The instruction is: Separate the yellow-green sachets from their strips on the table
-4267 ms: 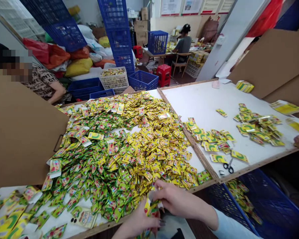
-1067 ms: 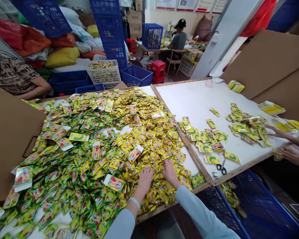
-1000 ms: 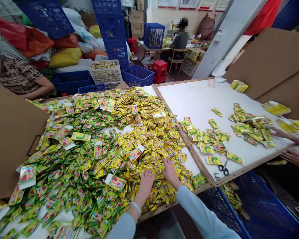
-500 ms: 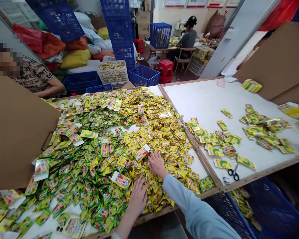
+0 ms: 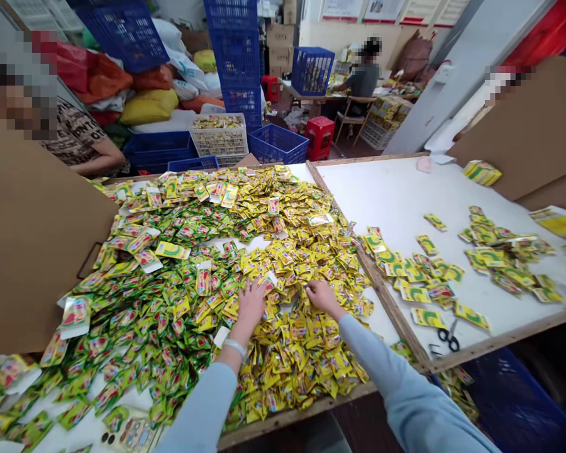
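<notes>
A heap of small yellow sachets (image 5: 302, 352) spreads across the middle of the table, merging on the left into green sachets (image 5: 183, 365). My left hand (image 5: 251, 303) lies on the heap where the colours meet, fingers spread. Its fingertips are by a larger packet (image 5: 270, 281) with a white end, partly covered by the hand. To the right, my right hand (image 5: 324, 298) is among the yellow sachets with its fingers curled in. What those fingers hold, if anything, is hidden. A bare patch of white table shows between the hands.
A wooden strip (image 5: 382, 286) divides the table. Beyond it lie more packets (image 5: 419, 277) and black scissors (image 5: 449, 338). A cardboard box (image 5: 38, 239) stands at left, a phone (image 5: 134, 433) near the front edge. One person (image 5: 82, 135) sits across, another (image 5: 364, 75) farther back.
My left hand has moved forward over the heap, onto the larger packet's area. My right hand has shifted right and its fingers have curled. Yellow sachets now lie thicker near the front edge.
</notes>
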`<state>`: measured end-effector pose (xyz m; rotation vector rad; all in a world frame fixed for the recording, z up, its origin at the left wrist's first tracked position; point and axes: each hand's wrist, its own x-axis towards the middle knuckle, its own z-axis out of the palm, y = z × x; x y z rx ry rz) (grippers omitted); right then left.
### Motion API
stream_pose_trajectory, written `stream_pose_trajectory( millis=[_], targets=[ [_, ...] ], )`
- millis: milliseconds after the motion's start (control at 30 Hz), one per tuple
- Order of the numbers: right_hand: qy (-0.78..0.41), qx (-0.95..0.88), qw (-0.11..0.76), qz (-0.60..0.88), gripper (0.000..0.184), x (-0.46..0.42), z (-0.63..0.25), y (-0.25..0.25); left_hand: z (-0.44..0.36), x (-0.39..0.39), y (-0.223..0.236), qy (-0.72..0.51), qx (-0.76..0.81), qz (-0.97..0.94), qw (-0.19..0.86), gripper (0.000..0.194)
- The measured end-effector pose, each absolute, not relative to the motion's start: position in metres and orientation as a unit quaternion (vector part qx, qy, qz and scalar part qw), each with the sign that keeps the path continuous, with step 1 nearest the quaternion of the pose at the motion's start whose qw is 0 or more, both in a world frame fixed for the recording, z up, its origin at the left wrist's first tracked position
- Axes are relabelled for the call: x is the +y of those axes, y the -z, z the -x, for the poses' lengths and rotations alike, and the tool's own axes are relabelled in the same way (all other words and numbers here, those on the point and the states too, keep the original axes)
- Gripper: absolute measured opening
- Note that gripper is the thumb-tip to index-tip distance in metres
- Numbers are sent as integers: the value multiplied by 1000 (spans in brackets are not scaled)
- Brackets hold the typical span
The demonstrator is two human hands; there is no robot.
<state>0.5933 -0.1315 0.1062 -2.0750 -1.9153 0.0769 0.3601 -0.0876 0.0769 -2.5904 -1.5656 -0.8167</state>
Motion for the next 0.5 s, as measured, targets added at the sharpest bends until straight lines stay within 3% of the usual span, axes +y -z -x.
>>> stream_pose_trajectory(
  millis=[300,500],
  targets=[
    [-136,-629,319,696,26,-159,-635,-138,-281,-89,-68,299,-508,808,-4,51],
    [-125,-641,335,679,27,-175,-574,-140,-257,-97,-63,350,-495,795,-31,46]
  ],
)
